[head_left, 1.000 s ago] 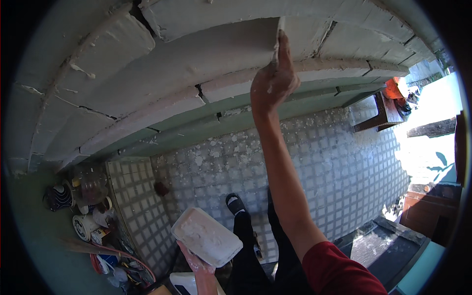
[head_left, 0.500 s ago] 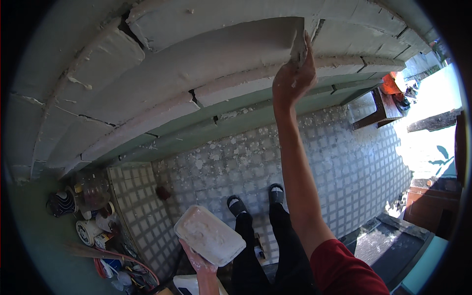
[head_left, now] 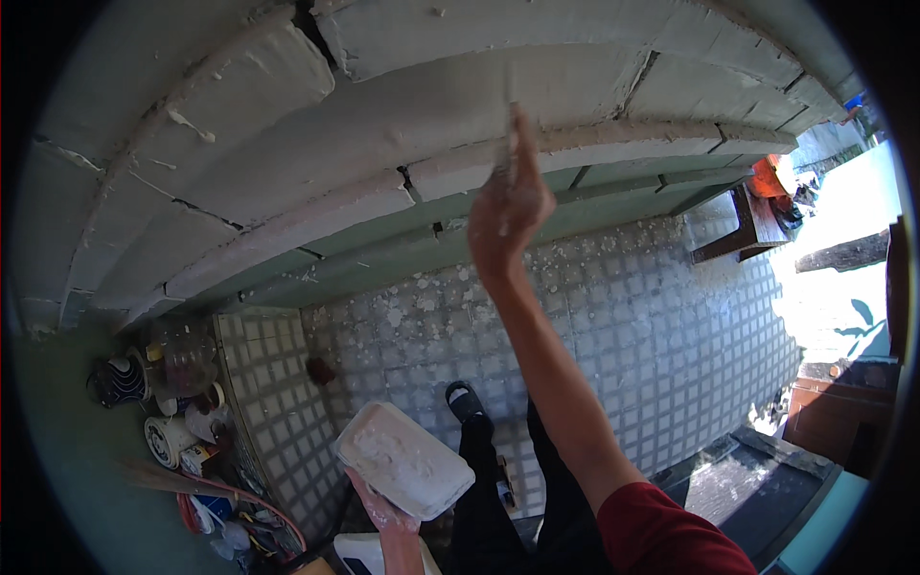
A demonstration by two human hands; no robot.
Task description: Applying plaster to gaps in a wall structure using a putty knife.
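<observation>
My right hand (head_left: 513,216) is raised at the wall (head_left: 412,110), closed around what looks like a putty knife (head_left: 511,91). The thin tool is seen nearly edge-on and blurred, so its full shape is hidden. Smooth pale coating covers the wall blocks around it, with dark gaps at some joints. Low on the left, my left hand (head_left: 381,503) supports a white rectangular tub (head_left: 443,500) from below and the side. Thick whitish paste (head_left: 398,455) lies inside the tub, which is tilted a little.
Below is a tiled floor (head_left: 613,307) spattered with white spots. Jars and cords crowd the left around a white bucket (head_left: 171,443). A wooden bench (head_left: 743,225) with an orange item (head_left: 770,177) stands far right. Another white container (head_left: 369,551) sits beneath my left arm.
My right hand with the tool has swept left along the wall and slightly downward, and the tool has turned edge-on. The tub in my left hand has barely shifted.
</observation>
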